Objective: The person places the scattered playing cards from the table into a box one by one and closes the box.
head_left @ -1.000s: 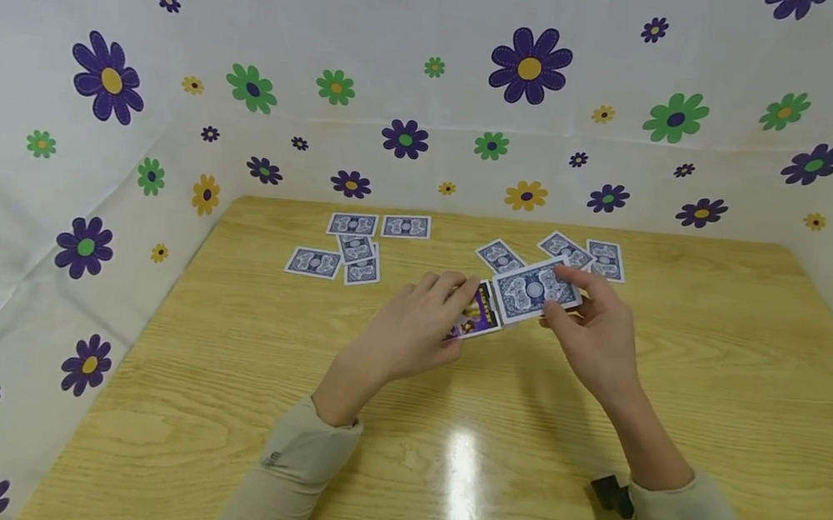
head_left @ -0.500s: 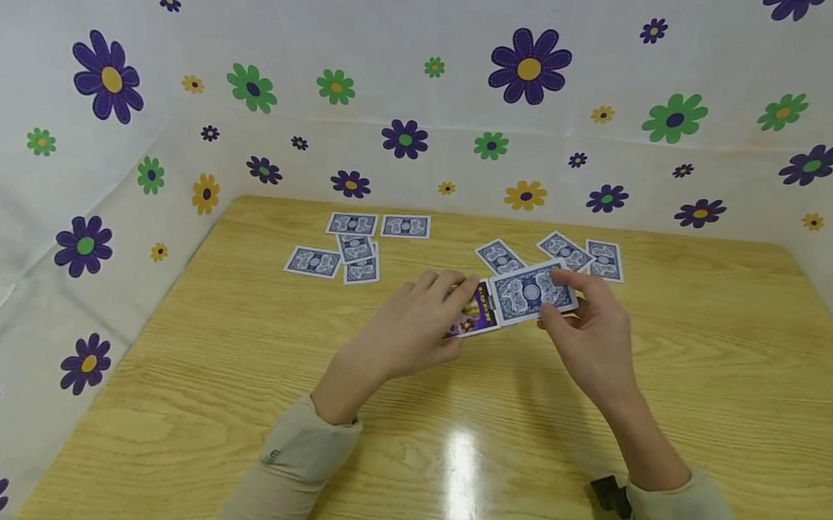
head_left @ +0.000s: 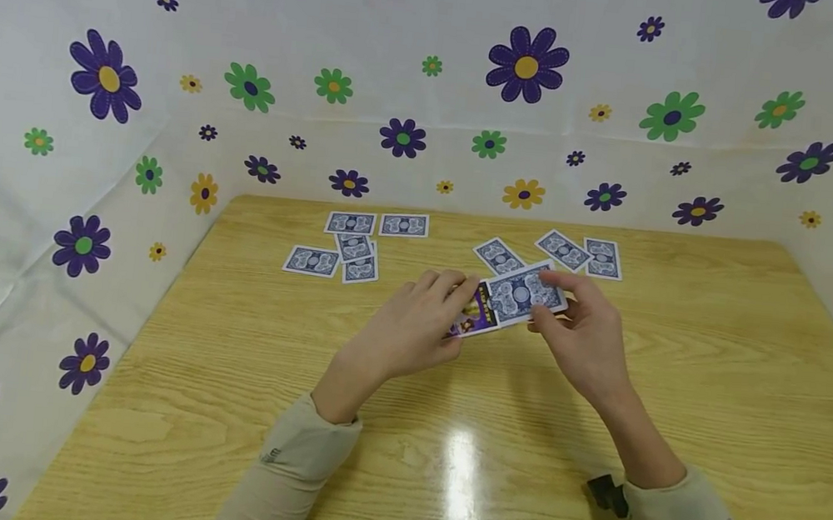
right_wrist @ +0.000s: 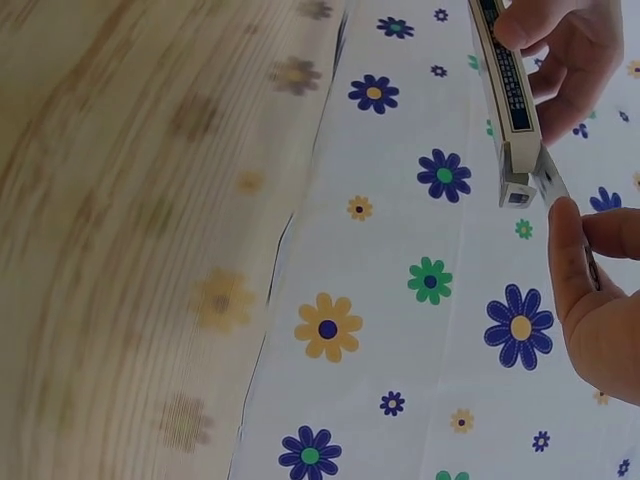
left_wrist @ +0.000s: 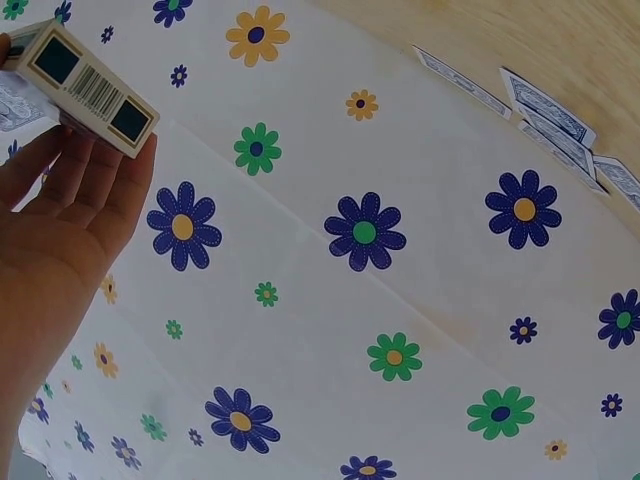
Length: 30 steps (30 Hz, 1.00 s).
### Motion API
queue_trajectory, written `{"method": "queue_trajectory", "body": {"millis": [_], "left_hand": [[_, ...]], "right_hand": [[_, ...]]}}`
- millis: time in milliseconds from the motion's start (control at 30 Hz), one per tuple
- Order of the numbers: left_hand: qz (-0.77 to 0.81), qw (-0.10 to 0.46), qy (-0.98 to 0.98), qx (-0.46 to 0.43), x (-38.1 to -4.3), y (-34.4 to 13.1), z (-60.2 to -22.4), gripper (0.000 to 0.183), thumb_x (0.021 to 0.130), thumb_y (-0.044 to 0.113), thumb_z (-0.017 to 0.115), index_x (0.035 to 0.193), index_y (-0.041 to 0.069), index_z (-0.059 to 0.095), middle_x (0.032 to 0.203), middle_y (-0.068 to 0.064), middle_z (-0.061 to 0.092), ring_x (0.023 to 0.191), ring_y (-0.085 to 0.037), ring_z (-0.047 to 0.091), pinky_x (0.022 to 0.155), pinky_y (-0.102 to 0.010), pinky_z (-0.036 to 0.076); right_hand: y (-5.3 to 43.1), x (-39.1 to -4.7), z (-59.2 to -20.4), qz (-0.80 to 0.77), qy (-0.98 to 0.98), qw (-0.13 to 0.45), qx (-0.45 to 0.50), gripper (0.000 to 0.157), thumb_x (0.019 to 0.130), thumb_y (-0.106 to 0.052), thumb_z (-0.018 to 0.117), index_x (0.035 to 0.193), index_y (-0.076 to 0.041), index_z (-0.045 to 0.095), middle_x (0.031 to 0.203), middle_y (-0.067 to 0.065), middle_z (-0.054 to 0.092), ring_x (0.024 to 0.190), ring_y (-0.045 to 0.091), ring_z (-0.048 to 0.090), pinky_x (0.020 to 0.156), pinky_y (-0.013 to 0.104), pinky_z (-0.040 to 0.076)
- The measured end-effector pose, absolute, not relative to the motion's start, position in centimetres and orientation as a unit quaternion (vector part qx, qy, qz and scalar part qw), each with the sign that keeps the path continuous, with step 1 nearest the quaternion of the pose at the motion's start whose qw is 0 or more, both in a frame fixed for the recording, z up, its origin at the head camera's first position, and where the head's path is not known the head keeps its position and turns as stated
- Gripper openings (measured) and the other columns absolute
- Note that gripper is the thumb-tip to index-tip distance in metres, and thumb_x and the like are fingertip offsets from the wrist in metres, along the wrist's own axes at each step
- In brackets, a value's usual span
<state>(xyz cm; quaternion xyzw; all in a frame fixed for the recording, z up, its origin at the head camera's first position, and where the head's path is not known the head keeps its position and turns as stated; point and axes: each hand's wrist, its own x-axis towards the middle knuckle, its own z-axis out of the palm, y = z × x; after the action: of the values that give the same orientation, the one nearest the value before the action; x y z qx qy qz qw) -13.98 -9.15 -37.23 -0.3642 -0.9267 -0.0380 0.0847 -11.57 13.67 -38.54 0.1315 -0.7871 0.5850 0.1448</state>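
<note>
Card box [head_left: 477, 313] here in the left hand [head_left: 410, 324], and the head view has the fingers gripping it over the top, a purple face with yellow lettering peeking out just right of the fingertips! Across from it, the right hand [head_left: 586, 331] pinches a blue-backed card [head_left: 517, 295] between thumb and fingers, its far end right up against the box; one card or several, I can't tell. Beyond the right hand, three face-down cards [head_left: 563, 250] lie on the wooden table [head_left: 228, 342]; beyond the left hand and off to its left, five more cards [head_left: 312, 261], some overlapping. Both hands come out of pale sleeves [head_left: 312, 442], a black piece [head_left: 608, 494] just beside the right one. Over to the left wrist view: the box tilts in that hand's grip, barcode [left_wrist: 94, 93] showing above the fingers, floral cloth [left_wrist: 300, 320] spreading beyond. Now the right wrist view, and the box, gripped by the left thumb and fingers, points down toward the right hand, a flap [right_wrist: 516, 189] at its lower end; just beside it the pinched card shows nearly edge-on, how far inside I can't tell.
</note>
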Motion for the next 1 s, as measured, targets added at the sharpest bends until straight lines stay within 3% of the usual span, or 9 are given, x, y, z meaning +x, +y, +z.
{"method": "queue_trajectory", "body": {"millis": [167,567,833,1000], "left_hand": [[-0.043,0.072,-0.929,-0.361,-13.94,-9.13,-37.19,0.074,0.089,0.027,0.068,0.151,0.003,0.038,0.142,-0.014,0.047,0.126,-0.030,0.049,0.099,-0.041,0.049],[-0.045,0.072,-0.928,-0.362,-13.97,-9.23,-37.18,0.073,0.090,0.028,0.067,0.152,0.003,0.037,0.143,-0.014,0.047,0.127,-0.030,0.049,0.101,-0.042,0.048],[-0.052,0.084,-0.926,-0.365,-13.99,-9.41,-37.22,0.072,0.089,0.027,0.068,0.150,0.002,0.040,0.140,-0.014,0.049,0.125,-0.030,0.051,0.098,-0.041,0.050],[-0.057,0.087,-0.926,-0.364,-13.95,-9.49,-37.07,0.072,0.088,0.026,0.068,0.150,0.002,0.040,0.139,-0.014,0.049,0.124,-0.030,0.051,0.098,-0.041,0.050]], "right_hand": [[13.69,-11.50,-38.67,0.603,-0.774,0.130,0.140,0.030,0.092,0.009,0.057,0.122,0.009,0.061,0.123,0.019,0.059,0.077,0.013,0.069,0.069,0.025,0.059],[13.33,-11.10,-38.43,0.549,-0.812,0.132,0.150,0.030,0.096,0.003,0.056,0.125,0.003,0.063,0.120,0.016,0.064,0.078,0.015,0.065,0.068,0.020,0.057],[13.15,-10.95,-38.30,0.578,-0.790,0.123,0.161,0.045,0.095,0.008,0.054,0.139,0.003,0.045,0.119,0.021,0.061,0.091,0.029,0.067,0.071,0.023,0.059],[13.14,-10.96,-38.22,0.598,-0.780,0.116,0.145,0.050,0.091,0.009,0.060,0.138,0.005,0.043,0.114,0.022,0.064,0.084,0.015,0.068,0.070,0.025,0.059]]}}
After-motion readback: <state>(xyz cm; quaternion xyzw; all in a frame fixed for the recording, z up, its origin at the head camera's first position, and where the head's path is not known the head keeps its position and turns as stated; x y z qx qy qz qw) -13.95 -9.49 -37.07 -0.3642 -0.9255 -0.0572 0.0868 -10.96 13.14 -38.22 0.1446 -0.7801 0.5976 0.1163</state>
